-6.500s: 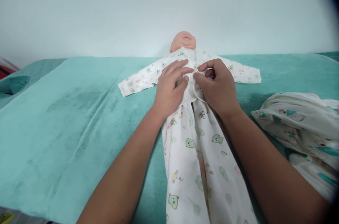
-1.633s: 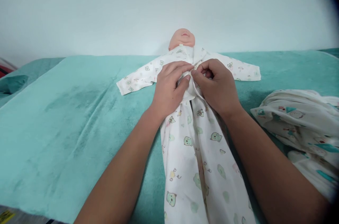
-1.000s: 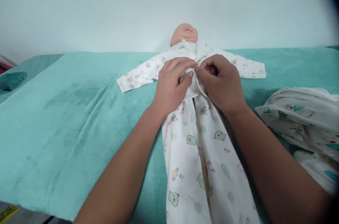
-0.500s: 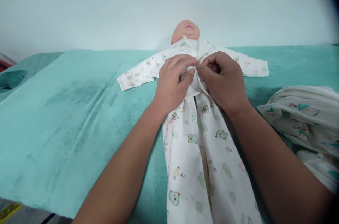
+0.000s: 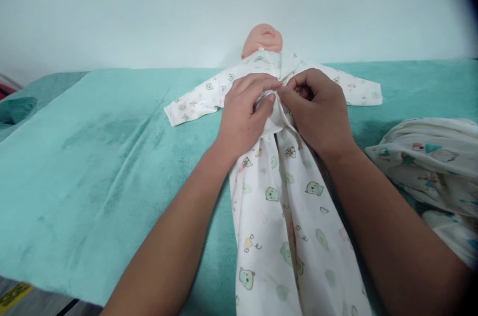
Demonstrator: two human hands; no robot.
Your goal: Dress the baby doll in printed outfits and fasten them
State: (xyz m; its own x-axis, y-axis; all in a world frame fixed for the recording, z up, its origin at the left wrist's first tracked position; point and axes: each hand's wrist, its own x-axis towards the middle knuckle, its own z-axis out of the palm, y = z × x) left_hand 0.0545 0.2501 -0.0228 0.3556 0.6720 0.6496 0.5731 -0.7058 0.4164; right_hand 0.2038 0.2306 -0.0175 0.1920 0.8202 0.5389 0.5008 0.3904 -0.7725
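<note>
A baby doll (image 5: 263,39) lies on its back in a white baby shirt (image 5: 257,59) printed with small green bears, sleeves spread to both sides. Matching baby pants (image 5: 261,216) cover its legs and run toward me. My left hand (image 5: 248,109) rests on the shirt's chest, thumb and index finger closing on the front edge. Against its fingertip, my right hand (image 5: 317,106) pinches the other side of the same front opening, fingers curled in. Whatever fastener lies between the fingertips is hidden.
Under the doll spreads a teal plush cover (image 5: 93,171). Bunched white printed cloth (image 5: 429,166) lies at the right beside my forearm. A pale wall (image 5: 149,12) rises behind the doll's head. At the lower left, floor with a yellow marking (image 5: 15,295) shows past the cover's edge.
Both hands keep almost the same hold on the shirt front, with only slight finger movement. The whole view has shifted a little.
</note>
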